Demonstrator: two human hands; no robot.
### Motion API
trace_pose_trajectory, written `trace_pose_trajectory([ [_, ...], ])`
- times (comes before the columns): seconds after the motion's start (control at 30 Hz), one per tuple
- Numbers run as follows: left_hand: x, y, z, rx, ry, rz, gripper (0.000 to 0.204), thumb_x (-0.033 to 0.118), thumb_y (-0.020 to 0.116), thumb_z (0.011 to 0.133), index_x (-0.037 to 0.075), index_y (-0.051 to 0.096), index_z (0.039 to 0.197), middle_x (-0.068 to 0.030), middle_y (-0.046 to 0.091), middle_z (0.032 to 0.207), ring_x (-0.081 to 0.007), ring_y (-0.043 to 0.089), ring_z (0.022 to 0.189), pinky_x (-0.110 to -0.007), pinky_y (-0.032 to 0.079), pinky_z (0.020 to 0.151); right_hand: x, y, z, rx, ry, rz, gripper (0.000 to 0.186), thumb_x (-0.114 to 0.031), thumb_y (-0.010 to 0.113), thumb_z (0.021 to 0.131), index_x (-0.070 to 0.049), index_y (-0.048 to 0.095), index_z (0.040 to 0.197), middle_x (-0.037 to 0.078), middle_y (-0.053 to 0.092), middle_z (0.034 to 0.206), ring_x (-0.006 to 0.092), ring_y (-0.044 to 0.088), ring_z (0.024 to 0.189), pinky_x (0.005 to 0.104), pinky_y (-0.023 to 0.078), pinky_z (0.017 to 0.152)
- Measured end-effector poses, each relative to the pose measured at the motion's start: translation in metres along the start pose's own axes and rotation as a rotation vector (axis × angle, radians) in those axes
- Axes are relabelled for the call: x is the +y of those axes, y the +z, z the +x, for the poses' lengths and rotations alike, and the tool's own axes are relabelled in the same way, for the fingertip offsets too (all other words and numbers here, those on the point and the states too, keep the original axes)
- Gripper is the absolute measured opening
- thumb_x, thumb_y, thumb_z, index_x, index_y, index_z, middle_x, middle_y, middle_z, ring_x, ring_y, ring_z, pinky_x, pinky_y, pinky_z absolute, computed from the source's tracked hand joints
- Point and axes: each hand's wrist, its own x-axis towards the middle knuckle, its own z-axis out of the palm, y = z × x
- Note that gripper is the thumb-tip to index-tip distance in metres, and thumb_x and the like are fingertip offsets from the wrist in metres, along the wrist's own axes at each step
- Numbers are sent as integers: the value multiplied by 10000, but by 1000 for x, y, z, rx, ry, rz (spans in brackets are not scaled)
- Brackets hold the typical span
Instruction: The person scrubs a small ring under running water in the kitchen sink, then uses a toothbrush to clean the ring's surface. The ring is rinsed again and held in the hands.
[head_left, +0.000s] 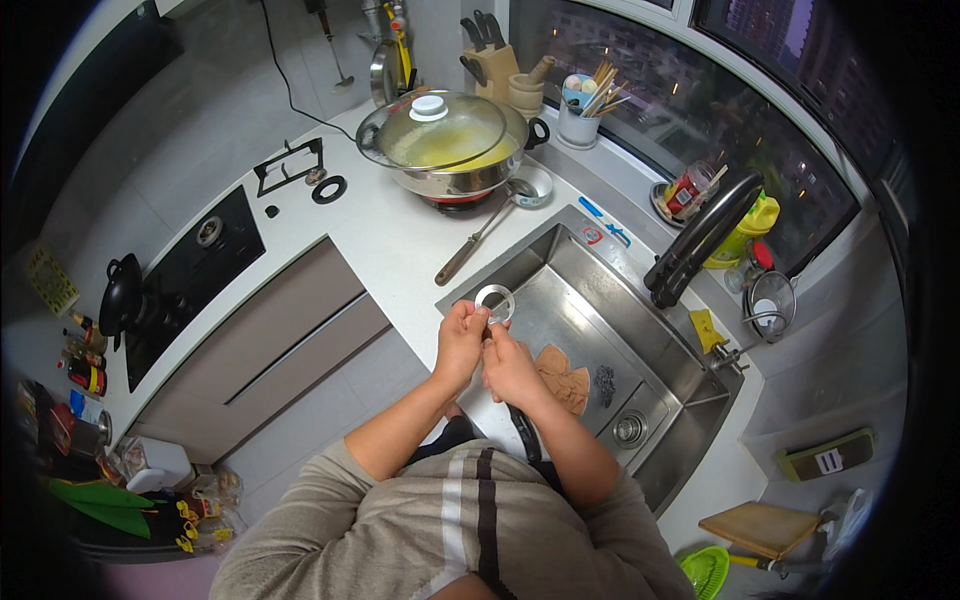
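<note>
Over the near left rim of the sink (690, 420), both my hands are together on a silver metal ring (511, 294). My left hand (459, 342) pinches its left lower edge. Close against it, my right hand (508, 366) has its fingers curled at the ring's lower side; its fingertips are partly hidden. A crumpled brown cloth (562, 380) lies in the sink just right of my right hand. Beside that cloth is a dark grey steel-wool scourer (604, 385), near the drain (629, 429).
A wide pot (455, 182) under a glass lid stands at the back. In front of it lies a ladle (470, 250). The black tap (700, 240) arches over the sink's right side. A pan support (290, 168) and black ring (329, 189) lie by the hob (190, 290).
</note>
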Motion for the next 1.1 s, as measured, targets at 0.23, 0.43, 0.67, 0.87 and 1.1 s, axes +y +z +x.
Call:
trace_pose_trajectory([
  [0.23, 22, 11, -4, 75, -109, -149, 105, 139, 474, 931, 39, 494, 904, -58, 591, 759, -92, 542, 611, -225, 473, 593, -10, 0, -4, 61, 30, 201, 220, -129, 316, 937, -11, 446, 1070, 61, 496, 510, 136, 424, 321, 286, 353, 320],
  [0.43, 22, 15, -5, 90, -120, -255, 149, 167, 493, 930, 19, 470, 938, -104, 627, 821, -111, 591, 712, -224, 507, 645, -5, 1, -3, 123, -16, 269, 229, -124, 309, 940, 11, 412, 1093, 70, 498, 506, 129, 415, 307, 270, 343, 308],
  [0.67, 24, 17, -10, 106, -90, -210, 147, 145, 485, 934, 0, 472, 951, -92, 602, 842, -145, 608, 758, -248, 523, 701, -2, -2, 2, 172, 23, 301, 191, -140, 330, 914, 11, 434, 966, 91, 511, 504, 164, 444, 308, 317, 354, 309],
  [0.87, 17, 12, -10, 78, -4, -144, 102, 147, 492, 934, 46, 488, 918, -45, 584, 823, -106, 575, 726, -244, 504, 683, -8, -4, -1, 94, 37, 270, 230, -153, 323, 920, 20, 432, 1024, 87, 508, 504, 161, 439, 309, 311, 354, 310],
  [1.1, 15, 16, -11, 95, 13, -149, 109, 146, 494, 935, 40, 495, 908, -42, 578, 761, -82, 544, 659, -229, 479, 628, -4, 3, 1, 154, 38, 296, 281, -171, 321, 924, 31, 429, 1086, 75, 502, 501, 158, 443, 312, 301, 355, 313],
])
